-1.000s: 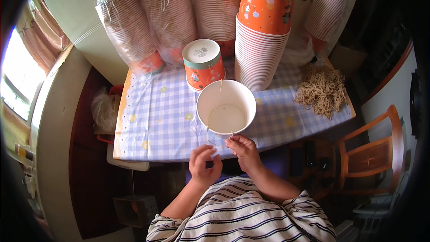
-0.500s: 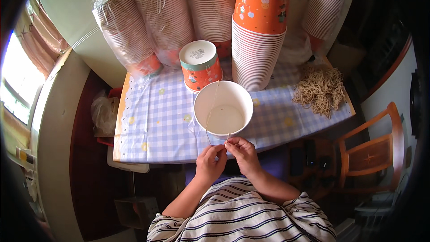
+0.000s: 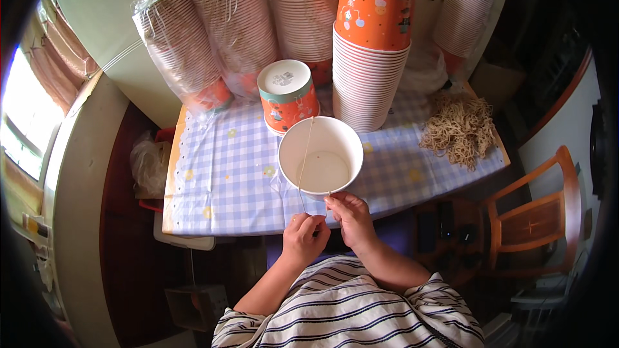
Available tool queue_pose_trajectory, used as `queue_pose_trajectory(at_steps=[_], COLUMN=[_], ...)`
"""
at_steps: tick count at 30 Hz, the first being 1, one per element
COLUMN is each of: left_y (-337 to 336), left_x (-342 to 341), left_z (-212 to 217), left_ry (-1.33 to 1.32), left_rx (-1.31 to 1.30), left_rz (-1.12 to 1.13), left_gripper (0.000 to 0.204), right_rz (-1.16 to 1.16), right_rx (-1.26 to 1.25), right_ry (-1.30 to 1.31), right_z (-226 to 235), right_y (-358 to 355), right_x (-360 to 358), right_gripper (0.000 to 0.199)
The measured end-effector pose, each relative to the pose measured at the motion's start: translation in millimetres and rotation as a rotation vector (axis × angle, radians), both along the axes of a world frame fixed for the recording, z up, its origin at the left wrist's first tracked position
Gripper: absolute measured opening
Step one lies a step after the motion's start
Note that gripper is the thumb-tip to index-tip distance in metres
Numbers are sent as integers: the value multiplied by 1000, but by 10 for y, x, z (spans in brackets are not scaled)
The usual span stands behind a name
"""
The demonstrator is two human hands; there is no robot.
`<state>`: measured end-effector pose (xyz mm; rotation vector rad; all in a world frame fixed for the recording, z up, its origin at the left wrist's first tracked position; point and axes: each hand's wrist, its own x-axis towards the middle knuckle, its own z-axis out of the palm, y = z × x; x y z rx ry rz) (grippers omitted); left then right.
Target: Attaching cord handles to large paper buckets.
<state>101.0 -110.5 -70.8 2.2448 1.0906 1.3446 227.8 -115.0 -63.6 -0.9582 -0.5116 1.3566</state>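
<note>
A paper bucket point(image 3: 348, 148) with a white inside stands open end up at the table's near edge. A thin tan string point(image 3: 307, 154) runs from its far rim across the opening to my left hand point(image 3: 303, 240). That hand is closed, thumb and forefinger pinched on the string, just in front of the bucket. Beside it, my right hand point(image 3: 353, 220) pinches a short length of string at the near rim. The fingertips partly hide the string there. Behind the bucket, an orange and green paper bucket point(image 3: 288, 100) rests upside down.
A tall stack of paper buckets point(image 3: 367, 80) rises behind, with several plastic-wrapped stacks point(image 3: 235, 22) along the back. A heap of tan strings point(image 3: 461, 130) lies at the table's right end. Blue checked cloth point(image 3: 219, 174) covers the table. A wooden chair point(image 3: 532, 225) stands to the right.
My left hand has moved slightly down and away from the right hand, opening a gap between their fingertips. The string across the bucket looks straighter. My right hand stays by the near rim.
</note>
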Motion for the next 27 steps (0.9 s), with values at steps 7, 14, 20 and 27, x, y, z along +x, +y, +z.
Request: queue_pose_trajectory(at_steps=[7,14,20,27], left_y=[12,1,-11,-31], left_x=[-15,-11,-22,-133], left_z=[47,39,90,231], left_ry=[53,66,89,14], left_rx=[77,131,157,87], left_rz=[-26,-29,-47,-8], left_gripper=[21,23,23,31], right_rz=[-30,-57,-46,360], right_rx=[-28,-26,-23,38], right_ry=[-9,3,23,-843], right_z=[44,41,44,311], right_y=[20,37,37,18], right_x=[-29,-36,-15,579], right_gripper=[9,10,10,13])
